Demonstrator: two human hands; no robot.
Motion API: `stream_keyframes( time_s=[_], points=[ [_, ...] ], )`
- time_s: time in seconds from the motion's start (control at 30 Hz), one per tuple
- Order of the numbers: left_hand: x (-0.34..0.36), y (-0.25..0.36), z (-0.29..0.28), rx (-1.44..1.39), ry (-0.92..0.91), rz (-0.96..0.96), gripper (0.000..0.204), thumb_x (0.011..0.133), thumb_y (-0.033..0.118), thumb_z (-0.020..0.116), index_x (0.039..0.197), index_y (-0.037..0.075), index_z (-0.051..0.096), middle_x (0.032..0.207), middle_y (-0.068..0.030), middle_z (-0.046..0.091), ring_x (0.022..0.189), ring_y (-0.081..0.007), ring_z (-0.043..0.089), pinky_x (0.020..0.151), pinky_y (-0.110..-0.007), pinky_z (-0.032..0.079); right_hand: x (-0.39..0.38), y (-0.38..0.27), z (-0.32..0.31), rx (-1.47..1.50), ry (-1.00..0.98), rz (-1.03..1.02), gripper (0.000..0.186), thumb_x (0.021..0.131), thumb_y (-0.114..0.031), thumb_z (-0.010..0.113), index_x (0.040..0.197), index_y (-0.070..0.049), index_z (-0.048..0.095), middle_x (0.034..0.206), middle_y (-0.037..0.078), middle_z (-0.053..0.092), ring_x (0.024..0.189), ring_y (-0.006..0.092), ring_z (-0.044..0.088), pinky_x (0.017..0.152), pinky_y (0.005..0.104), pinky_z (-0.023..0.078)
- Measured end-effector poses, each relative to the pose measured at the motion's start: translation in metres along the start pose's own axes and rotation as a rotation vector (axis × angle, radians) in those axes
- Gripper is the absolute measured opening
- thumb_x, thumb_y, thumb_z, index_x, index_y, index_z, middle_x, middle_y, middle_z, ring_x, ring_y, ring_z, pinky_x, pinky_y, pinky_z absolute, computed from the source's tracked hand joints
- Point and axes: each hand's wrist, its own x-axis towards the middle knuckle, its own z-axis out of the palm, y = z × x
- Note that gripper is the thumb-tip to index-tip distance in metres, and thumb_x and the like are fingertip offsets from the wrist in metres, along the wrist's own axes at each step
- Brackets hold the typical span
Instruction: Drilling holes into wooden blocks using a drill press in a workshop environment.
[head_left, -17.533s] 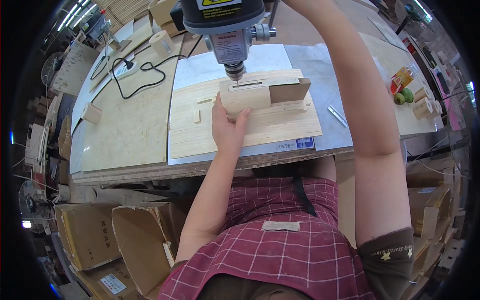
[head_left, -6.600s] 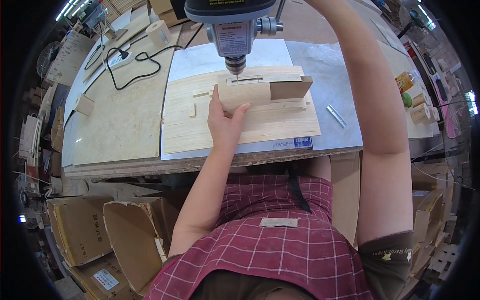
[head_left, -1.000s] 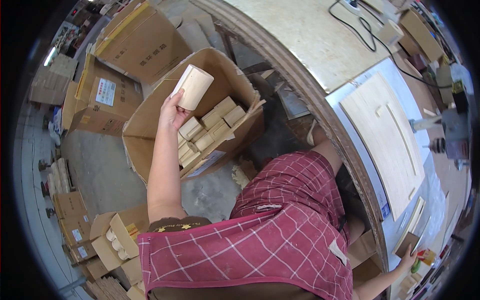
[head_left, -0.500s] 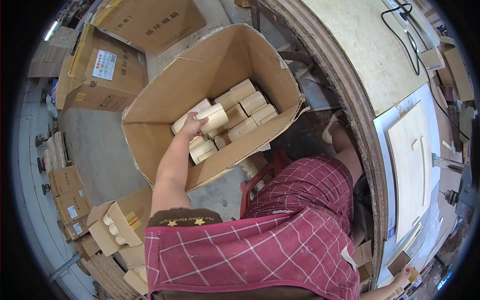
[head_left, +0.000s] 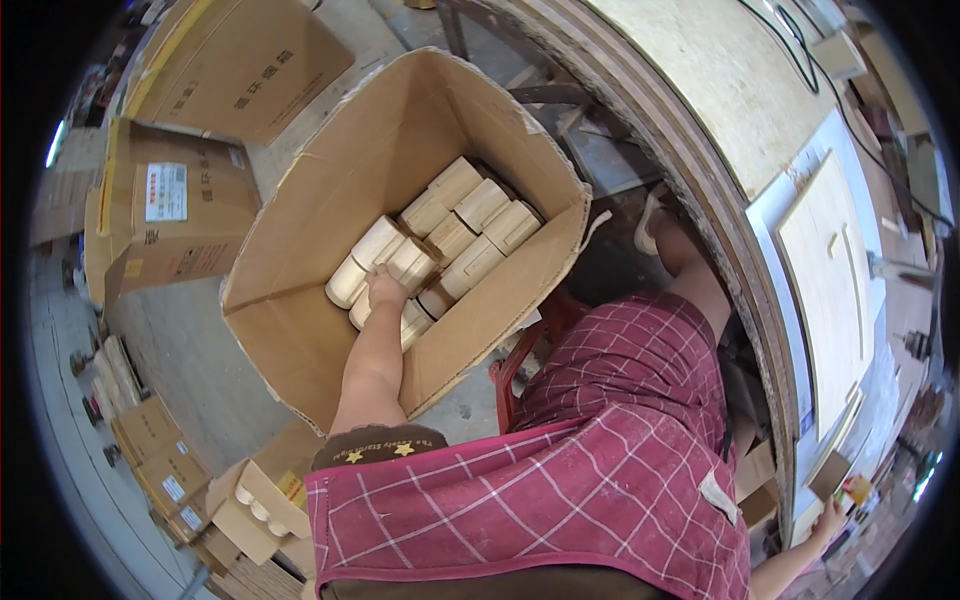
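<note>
My left hand (head_left: 385,290) reaches down into a large open cardboard box (head_left: 320,250). Its fingers are closed on the near end of a pale wooden cylinder (head_left: 412,264). This piece lies among several similar wooden cylinders (head_left: 475,265), set in rows on the box's bottom. One more cylinder (head_left: 378,240) rests just beyond the held one. At the far lower right, my right hand (head_left: 829,520) is beside the bench, close to a small yellow and red thing (head_left: 856,488). It is too small and blurred there to make out its fingers.
Closed cardboard cartons (head_left: 185,215) stand left of the box. Lower left, a small open carton (head_left: 245,510) holds pale round pieces. A workbench (head_left: 690,100) curves along my right, with a flat wooden board (head_left: 825,290) and a black cable (head_left: 850,120). A red stool (head_left: 510,385) is beside my leg.
My left hand has lowered the wooden cylinder from above the others down into the rows in the box. My right hand has shifted slightly up in the view, which has itself turned a little.
</note>
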Motion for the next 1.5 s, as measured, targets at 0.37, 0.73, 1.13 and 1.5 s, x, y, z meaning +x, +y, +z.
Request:
stream_keyframes(
  time_s=[0.37,0.73,1.13,1.5],
  points=[
    [0.015,0.023,0.022,-0.044,0.196,0.719,0.056,0.066,0.014,0.064,0.116,-0.006,0.049,0.11,-0.0245,0.054,0.103,-0.0396,0.049,0.092,-0.043,0.04,-0.019,0.037,0.042,-0.069,0.036,0.096,0.041,0.077,-0.042,0.06,0.084,-0.001,0.063,0.071,0.016,0.061,0.07,0.0257,0.058,0.066,0.0394,0.045],
    [-0.037,0.166,-0.133,0.083,1.004,1.149,0.053,0.061,0.032,0.078,0.098,0.001,0.057,0.093,-0.0217,0.059,0.081,-0.0392,0.058,0.067,-0.052,0.047,-0.202,0.107,0.103,0.141,-0.15,0.664,0.028,0.074,-0.031,0.066,0.091,-0.008,0.067,0.094,0.015,0.065,0.091,0.0279,0.062,0.08,0.0369,0.048],
    [-0.211,0.329,-0.198,0.127,1.047,1.522,0.045,0.066,0.029,0.076,0.097,0.0,0.059,0.09,-0.02,0.061,0.081,-0.0345,0.059,0.07,-0.042,0.048,-0.332,0.145,0.244,0.352,-0.481,0.953,0.026,0.072,-0.03,0.069,0.088,-0.01,0.067,0.088,0.012,0.066,0.085,0.0229,0.063,0.077,0.0344,0.049],
    [-0.357,0.398,-0.227,0.247,1.136,1.688,0.044,0.068,0.029,0.075,0.098,0.001,0.059,0.091,-0.019,0.062,0.081,-0.033,0.059,0.071,-0.04,0.048,-0.368,0.105,0.353,0.446,-0.711,0.908,0.024,0.073,-0.027,0.062,0.089,-0.01,0.066,0.096,0.014,0.065,0.09,0.0273,0.061,0.079,0.0373,0.048]
  ],
)
